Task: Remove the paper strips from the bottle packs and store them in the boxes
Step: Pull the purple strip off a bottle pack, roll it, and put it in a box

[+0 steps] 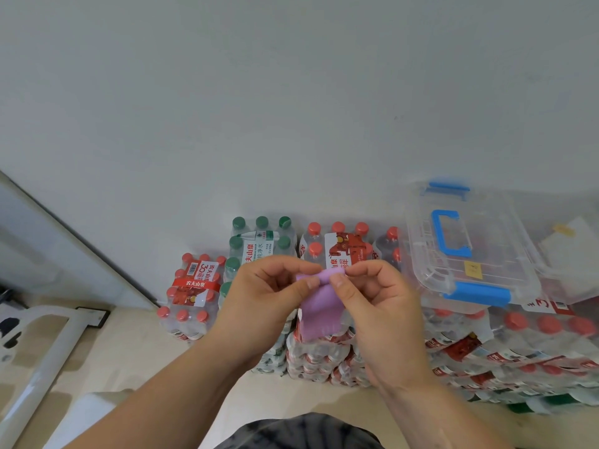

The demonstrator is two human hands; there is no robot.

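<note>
A purple paper strip hangs between my two hands in front of the stacked bottle packs. My left hand pinches its upper left edge between thumb and fingers. My right hand pinches the upper right edge, where the strip is folded over. Behind the hands stand a red-capped bottle pack and a green-capped bottle pack, both against the wall. A clear plastic box with blue handle and latches sits closed on top of the packs at the right.
A lower red-capped pack stands on the floor at the left. More stacked packs fill the right side under the box. A second clear box with papers lies at the far right. A white frame lies on the floor at left.
</note>
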